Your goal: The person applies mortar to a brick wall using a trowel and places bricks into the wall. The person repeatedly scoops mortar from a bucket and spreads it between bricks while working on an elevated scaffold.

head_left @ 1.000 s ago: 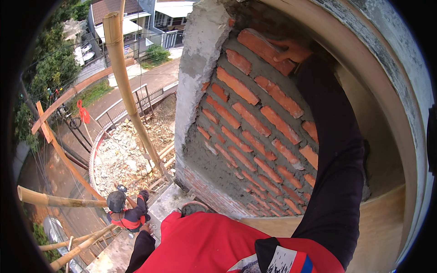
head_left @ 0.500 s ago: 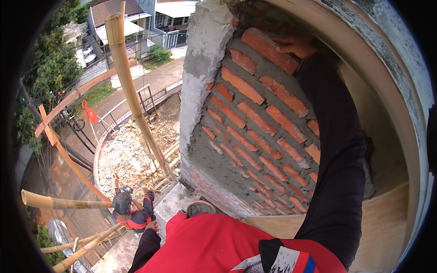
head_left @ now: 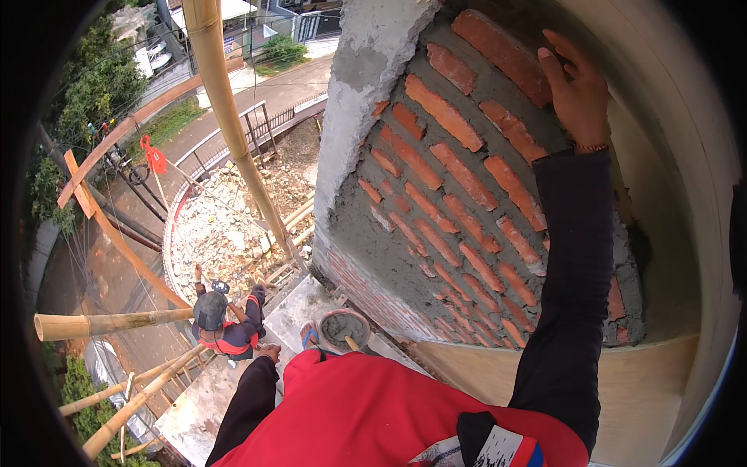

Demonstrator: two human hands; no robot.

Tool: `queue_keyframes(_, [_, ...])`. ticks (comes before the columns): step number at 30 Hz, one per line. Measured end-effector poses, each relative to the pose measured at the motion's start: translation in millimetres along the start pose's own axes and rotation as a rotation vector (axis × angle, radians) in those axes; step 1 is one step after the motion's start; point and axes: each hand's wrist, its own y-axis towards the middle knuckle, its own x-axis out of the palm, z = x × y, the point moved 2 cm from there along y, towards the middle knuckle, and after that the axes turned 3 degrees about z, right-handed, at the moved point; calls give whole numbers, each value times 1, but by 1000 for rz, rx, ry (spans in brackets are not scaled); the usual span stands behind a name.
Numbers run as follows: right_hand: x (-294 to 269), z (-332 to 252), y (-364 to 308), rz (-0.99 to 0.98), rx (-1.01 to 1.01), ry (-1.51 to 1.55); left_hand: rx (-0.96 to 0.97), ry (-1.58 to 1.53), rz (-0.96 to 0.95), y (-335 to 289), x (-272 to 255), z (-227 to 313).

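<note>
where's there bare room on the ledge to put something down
The ledge looks bare at its near end, between bamboo poles and left sleeve, and in a patch between co-worker and mortar bucket. Crowded: beside the bucket, where a sandalled foot stands.

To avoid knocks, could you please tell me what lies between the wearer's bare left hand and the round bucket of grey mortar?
The head view shows a foot in a blue-strapped sandal between left hand and bucket.

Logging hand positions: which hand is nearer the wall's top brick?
Right. The right hand is beside the top brick at its right end, contact unclear; the left hand is far lower.
</note>
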Motion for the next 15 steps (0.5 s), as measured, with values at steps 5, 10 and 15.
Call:
queue_keyframes(5, [66,-44,-235,-372,64,454,200,486,-113,-41,68,39])
queue_keyframes(10, [202,-5,-563,-1126,999,587,-54,834,-335,-86,164,22])
queue_keyframes(15, [270,2,-830,-1537,1599,400,-212,1039,-158,-115,220,-34])
